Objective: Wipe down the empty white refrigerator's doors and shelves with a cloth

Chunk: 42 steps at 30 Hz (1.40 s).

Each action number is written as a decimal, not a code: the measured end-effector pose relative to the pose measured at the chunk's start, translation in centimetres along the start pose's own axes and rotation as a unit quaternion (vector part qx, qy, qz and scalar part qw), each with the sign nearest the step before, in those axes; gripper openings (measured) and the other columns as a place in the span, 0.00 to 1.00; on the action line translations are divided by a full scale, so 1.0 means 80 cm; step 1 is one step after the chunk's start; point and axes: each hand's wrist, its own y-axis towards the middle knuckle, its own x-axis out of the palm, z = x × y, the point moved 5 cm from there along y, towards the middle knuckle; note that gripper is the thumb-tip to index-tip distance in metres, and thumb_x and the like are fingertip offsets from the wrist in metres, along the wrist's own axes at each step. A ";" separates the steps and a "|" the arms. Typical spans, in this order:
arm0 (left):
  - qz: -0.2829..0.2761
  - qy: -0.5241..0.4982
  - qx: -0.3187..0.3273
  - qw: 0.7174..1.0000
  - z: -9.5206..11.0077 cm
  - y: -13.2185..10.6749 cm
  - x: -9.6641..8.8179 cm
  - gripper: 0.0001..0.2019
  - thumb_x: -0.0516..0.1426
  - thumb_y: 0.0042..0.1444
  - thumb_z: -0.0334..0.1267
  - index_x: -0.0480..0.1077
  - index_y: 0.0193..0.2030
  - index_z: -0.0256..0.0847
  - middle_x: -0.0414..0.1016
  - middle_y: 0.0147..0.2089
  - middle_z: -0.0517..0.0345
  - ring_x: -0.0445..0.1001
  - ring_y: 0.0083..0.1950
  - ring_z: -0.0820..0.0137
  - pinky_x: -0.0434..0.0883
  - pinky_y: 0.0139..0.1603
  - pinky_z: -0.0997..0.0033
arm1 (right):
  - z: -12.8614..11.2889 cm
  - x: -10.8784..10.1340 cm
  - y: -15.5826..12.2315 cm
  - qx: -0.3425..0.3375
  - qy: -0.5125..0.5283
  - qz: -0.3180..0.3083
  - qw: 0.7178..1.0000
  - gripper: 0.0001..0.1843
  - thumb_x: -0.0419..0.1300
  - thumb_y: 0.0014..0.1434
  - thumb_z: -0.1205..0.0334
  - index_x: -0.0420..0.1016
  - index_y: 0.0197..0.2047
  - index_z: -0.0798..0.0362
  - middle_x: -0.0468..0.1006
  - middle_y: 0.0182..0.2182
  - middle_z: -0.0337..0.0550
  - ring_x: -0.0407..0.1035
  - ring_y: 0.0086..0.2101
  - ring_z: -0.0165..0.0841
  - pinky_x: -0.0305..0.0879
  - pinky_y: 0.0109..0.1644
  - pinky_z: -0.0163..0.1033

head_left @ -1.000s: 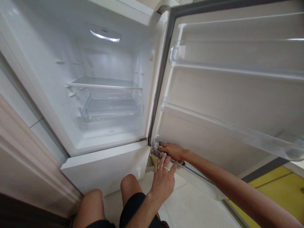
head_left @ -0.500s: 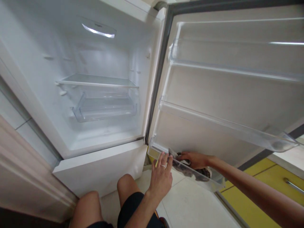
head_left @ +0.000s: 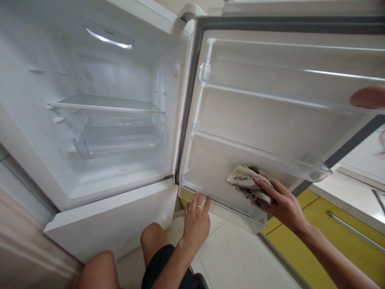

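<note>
My left hand point(head_left: 197, 220), with a ring on one finger, holds the front rim of the lowest clear door bin point(head_left: 230, 214). Its fingertips hook over the edge, and the thumb is mostly hidden. A crumpled, patterned grey-and-cream cloth point(head_left: 251, 185) is bunched in my right hand point(head_left: 282, 202). The cloth sits above the lowest bin, against or close to the inner face of the open fridge door point(head_left: 215, 164); I cannot tell if it touches.
The open fridge point(head_left: 120, 76) on the left has a glass shelf point(head_left: 108, 102) and a clear drawer point(head_left: 120, 140). Higher door bins point(head_left: 258, 151) cross the door. A blurred rounded shape point(head_left: 368, 97) enters at the right edge. Yellow cabinets point(head_left: 323, 237) stand at the right.
My right hand has lifted the cloth out of the lowest door bin, up in front of the door panel. My left hand stays on the bin's rim. The blurred shape at right has appeared.
</note>
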 end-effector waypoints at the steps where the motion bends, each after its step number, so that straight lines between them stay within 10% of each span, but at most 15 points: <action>1: -0.007 0.000 -0.003 1.000 0.001 0.001 -0.001 0.29 0.54 0.63 0.31 0.61 0.72 0.43 0.65 0.72 0.45 0.57 0.75 0.52 0.70 0.65 0.43 | 0.001 -0.007 0.000 0.020 -0.016 0.047 0.999 0.27 0.61 0.63 0.53 0.71 0.65 0.42 0.71 0.62 0.51 0.70 0.59 0.45 0.72 0.61 0.50; 10: -0.035 -0.021 -0.010 0.999 -0.001 0.004 -0.007 0.30 0.55 0.61 0.29 0.62 0.70 0.45 0.63 0.72 0.47 0.56 0.75 0.53 0.69 0.67 0.46 | -0.041 0.051 0.081 0.014 -0.021 0.093 0.995 0.27 0.54 0.63 0.69 0.73 0.63 0.44 0.73 0.60 0.52 0.65 0.60 0.49 0.65 0.65 0.58; 21: -0.046 -0.040 -0.033 0.998 -0.002 -0.002 0.001 0.34 0.57 0.59 0.30 0.58 0.73 0.45 0.57 0.76 0.45 0.51 0.78 0.54 0.66 0.70 0.48 | -0.182 0.154 0.206 -0.089 -0.012 -0.081 0.993 0.30 0.45 0.68 0.70 0.63 0.71 0.46 0.61 0.69 0.54 0.51 0.65 0.53 0.59 0.61 0.57; 34: -0.055 0.010 -0.020 0.998 -0.001 -0.009 0.008 0.39 0.54 0.57 0.26 0.52 0.76 0.46 0.54 0.77 0.46 0.51 0.78 0.52 0.67 0.68 0.42 | -0.190 0.202 0.162 -0.194 0.003 -0.209 0.958 0.21 0.50 0.69 0.67 0.72 0.61 0.47 0.67 0.62 0.56 0.60 0.60 0.47 0.65 0.59 0.54; 42: -0.014 0.032 0.003 0.999 -0.005 -0.010 0.013 0.37 0.53 0.57 0.25 0.56 0.74 0.47 0.55 0.77 0.48 0.50 0.78 0.54 0.68 0.68 0.44 | -0.147 0.180 0.112 -0.229 0.011 -0.292 0.928 0.18 0.57 0.67 0.62 0.75 0.59 0.48 0.69 0.61 0.54 0.62 0.59 0.48 0.66 0.60 0.56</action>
